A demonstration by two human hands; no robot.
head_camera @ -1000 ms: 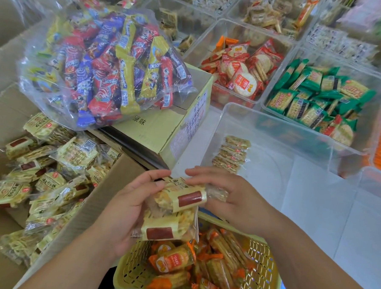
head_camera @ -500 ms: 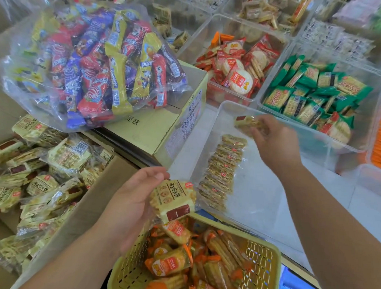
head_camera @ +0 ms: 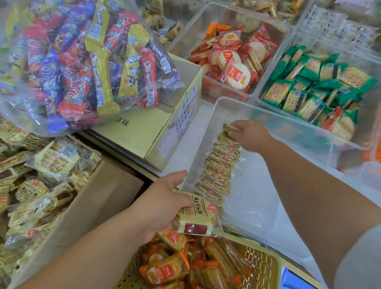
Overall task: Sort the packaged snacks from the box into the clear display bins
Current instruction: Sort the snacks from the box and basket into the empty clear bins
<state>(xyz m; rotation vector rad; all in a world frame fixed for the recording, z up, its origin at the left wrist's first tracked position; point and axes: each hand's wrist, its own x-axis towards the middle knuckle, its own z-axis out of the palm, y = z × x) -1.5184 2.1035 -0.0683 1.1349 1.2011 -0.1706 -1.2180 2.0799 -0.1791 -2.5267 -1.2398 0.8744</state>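
Observation:
My right hand (head_camera: pixel 248 136) reaches into the near clear bin (head_camera: pixel 271 192) and pinches a yellow snack packet (head_camera: pixel 229 127) at the far end of a row of packets (head_camera: pixel 219 168) standing on edge along the bin's left side. My left hand (head_camera: pixel 162 203) grips another yellow packet with a dark red label (head_camera: pixel 195 217) just in front of that bin, above the yellow basket. The open cardboard box (head_camera: pixel 107 195) at the left holds several more of these yellow packets (head_camera: pixel 39 180).
A yellow mesh basket (head_camera: pixel 262 272) of orange packets sits at the bottom. A closed carton (head_camera: pixel 155 129) carries a big clear bag of colourful bars (head_camera: pixel 79 56). Further bins hold red-wrapped round crackers (head_camera: pixel 233 58) and green packets (head_camera: pixel 309 88).
My right hand has carried its packet from above the bin's far rim down onto the far end of the row. My left hand has kept its packet and shifted slightly right.

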